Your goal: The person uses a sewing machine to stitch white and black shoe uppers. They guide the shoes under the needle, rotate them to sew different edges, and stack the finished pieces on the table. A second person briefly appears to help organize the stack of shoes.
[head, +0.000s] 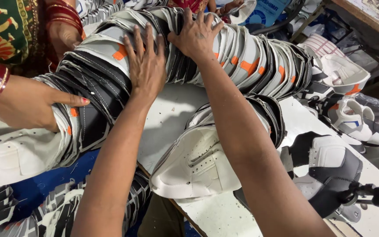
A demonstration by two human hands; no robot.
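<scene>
Both hands, the left hand (144,66) and right hand (197,36), are pressing flat, fingers spread and gripping nothing, on the long arched row of shoe pieces (251,59) across the table (172,109), which is looking likely to buckle and spill if pushed unevenly

We're in a shoe-making workshop: a long arched row of stitched shoe uppers (242,57), grey, white and black with orange patches, lies across a white worktable (176,105). We see more upper stacks (198,162), part-assembled white shoes (352,118), and a co-worker's hand (27,105) with red bangles.
</scene>
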